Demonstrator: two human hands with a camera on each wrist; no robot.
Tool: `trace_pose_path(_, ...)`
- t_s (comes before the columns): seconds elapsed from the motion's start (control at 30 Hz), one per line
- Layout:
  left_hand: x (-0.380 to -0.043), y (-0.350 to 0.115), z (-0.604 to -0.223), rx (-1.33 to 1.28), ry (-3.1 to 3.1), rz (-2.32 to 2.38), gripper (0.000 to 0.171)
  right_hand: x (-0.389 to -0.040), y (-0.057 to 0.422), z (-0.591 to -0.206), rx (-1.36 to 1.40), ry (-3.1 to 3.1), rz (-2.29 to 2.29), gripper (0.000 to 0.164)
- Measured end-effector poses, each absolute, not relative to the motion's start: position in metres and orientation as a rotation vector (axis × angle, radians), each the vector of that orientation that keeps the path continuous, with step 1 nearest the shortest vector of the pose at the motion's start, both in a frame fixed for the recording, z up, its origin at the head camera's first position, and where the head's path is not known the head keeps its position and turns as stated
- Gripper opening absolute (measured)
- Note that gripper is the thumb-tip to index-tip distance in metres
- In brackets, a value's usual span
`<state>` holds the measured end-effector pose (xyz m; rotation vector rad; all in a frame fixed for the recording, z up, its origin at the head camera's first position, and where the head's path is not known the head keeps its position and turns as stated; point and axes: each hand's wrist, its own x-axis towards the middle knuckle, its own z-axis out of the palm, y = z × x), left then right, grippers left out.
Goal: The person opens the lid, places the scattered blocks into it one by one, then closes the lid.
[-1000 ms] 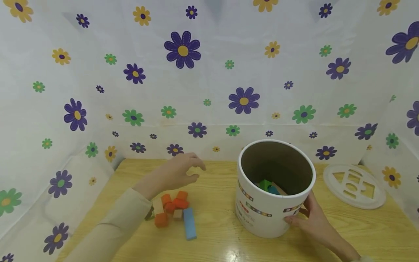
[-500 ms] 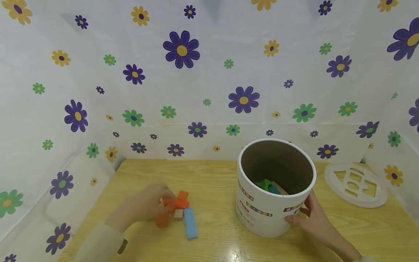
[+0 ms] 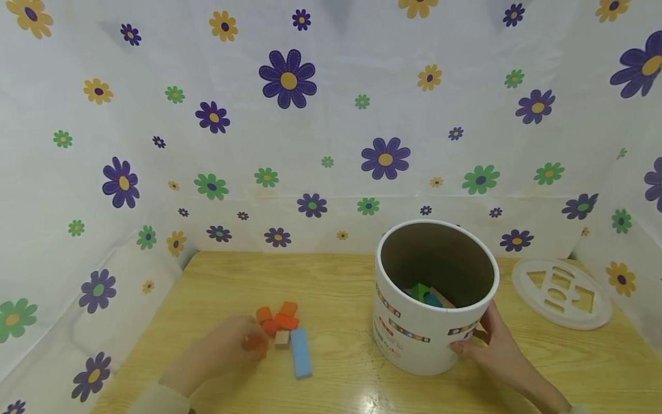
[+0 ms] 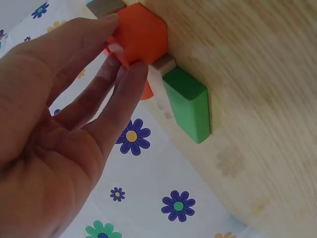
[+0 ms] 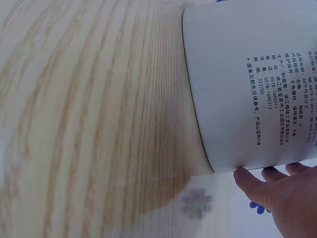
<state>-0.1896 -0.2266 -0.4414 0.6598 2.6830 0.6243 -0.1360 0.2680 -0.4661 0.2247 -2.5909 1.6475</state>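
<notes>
Bucket [image 3: 408, 339] first in our head view: white, standing on the table [image 3: 336, 287], just left of the right hand [image 3: 496, 351], whose thumb and fingers grip its wall. Inside we spot a green piece [image 3: 420, 291] and a blue piece [image 3: 433, 299], with something tan partly showing. Over to the left hand [image 3: 222, 345], blurred, and we've got it pinching an orange block [image 3: 256, 347]. Just beyond and right of those fingertips sit other orange blocks [image 3: 286, 322], a wooden cube [image 3: 282, 339] and a light blue bar [image 3: 301, 353], between that hand and the bucket. Farther out, right of the right hand, lies a white disc [image 3: 574, 316] with cut-out shapes.

Left wrist view: we see fingertips on the orange block's edges, its face six-sided. Near them stands a green block [image 4: 188, 104], a small wooden piece [image 4: 164, 63] between.

Right wrist view: we have spread fingertips touching the bucket's printed side.
</notes>
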Motion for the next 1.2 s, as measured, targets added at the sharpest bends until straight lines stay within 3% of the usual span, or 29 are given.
trace_pose_path(0.4,-0.177,-0.219,-0.453,0.554,2.667,0.703,0.012,-0.134,0.269,-0.465,0.221,-2.602,1.653,0.092)
trace_pose_path(0.57,-0.173,-0.215,-0.456,0.634,2.732,0.644,0.012,-0.134,0.269,-0.466,0.227,-2.600,1.655,0.092)
trace_pose_path(0.77,-0.171,-0.210,-0.448,0.758,2.783,0.463,0.013,-0.134,0.268,-0.469,0.268,-2.578,1.644,0.093)
trace_pose_path(1.07,-0.164,-0.213,-0.438,0.618,2.733,0.645,0.015,-0.134,0.268,-0.468,0.252,-2.598,1.631,0.094)
trace_pose_path(1.2,-0.166,-0.213,-0.426,0.739,2.794,0.581,0.018,-0.133,0.268,-0.468,0.235,-2.610,1.624,0.094)
